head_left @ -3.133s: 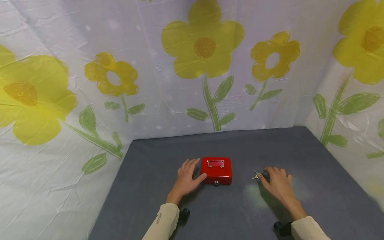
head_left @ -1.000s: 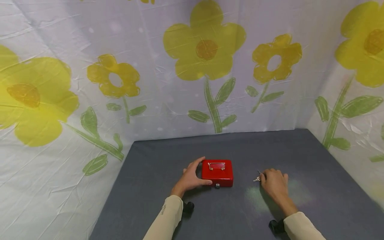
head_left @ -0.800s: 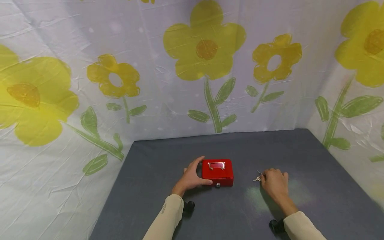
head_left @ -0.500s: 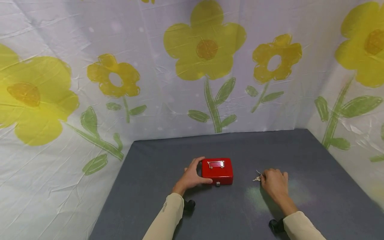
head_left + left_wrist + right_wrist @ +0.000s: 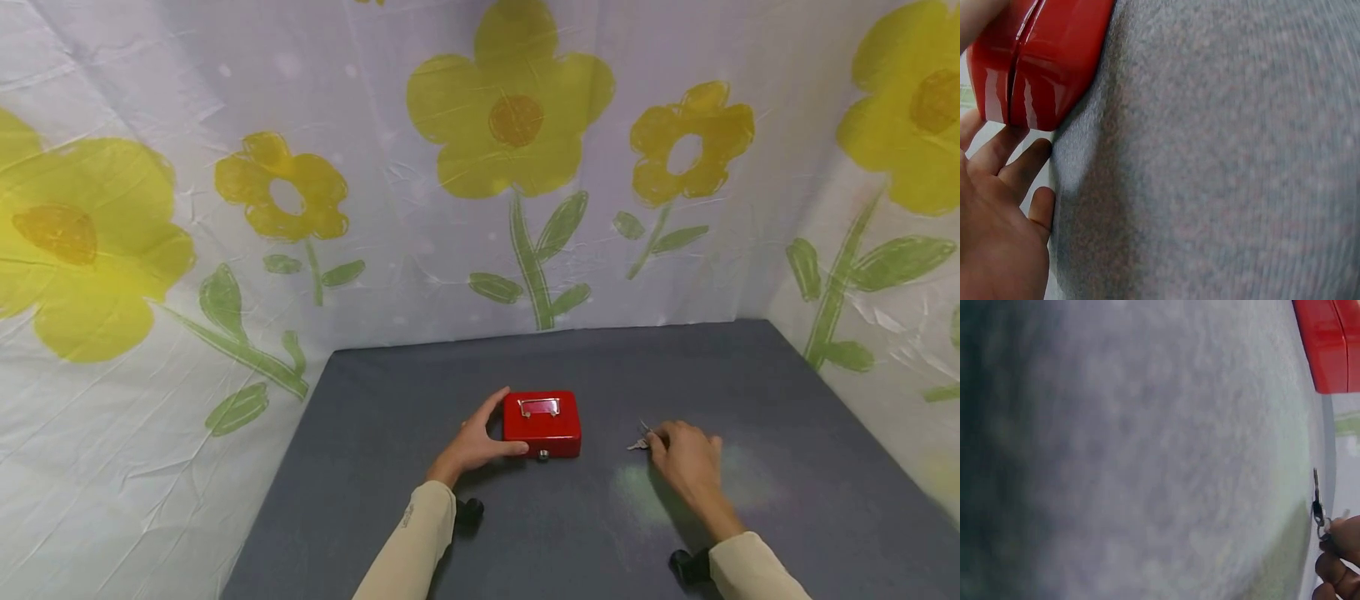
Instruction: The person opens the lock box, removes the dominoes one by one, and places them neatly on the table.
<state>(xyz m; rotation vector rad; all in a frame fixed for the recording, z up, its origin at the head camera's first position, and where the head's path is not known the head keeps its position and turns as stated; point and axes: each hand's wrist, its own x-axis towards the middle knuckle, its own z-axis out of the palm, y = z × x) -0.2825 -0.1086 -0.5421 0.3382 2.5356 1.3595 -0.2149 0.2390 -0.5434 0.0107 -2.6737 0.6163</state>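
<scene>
A red metal cash box (image 5: 542, 424) with a wire handle on its lid and a silver lock in front lies on the dark grey table. My left hand (image 5: 474, 442) grips its left side, thumb along the front edge and a finger at the back corner. In the left wrist view, several fingertips reach the end of the closed box (image 5: 1063, 56). To the right, my right hand (image 5: 690, 462) pinches a small ring of keys (image 5: 638, 444) low over the cloth. One key (image 5: 1317, 503) sticks out from the fingertips in the right wrist view.
Grey cloth covers the table (image 5: 420, 375), whose far edge meets a white curtain (image 5: 390, 250) printed with yellow flowers. More curtain hangs at the left and right sides. A black wrist camera (image 5: 469, 512) sits under the left sleeve, another camera (image 5: 688, 567) by the right sleeve.
The left hand, earlier spread beside the cash box, has closed in on its left side. The right hand's fingers have drawn together on the keys, which are slightly turned.
</scene>
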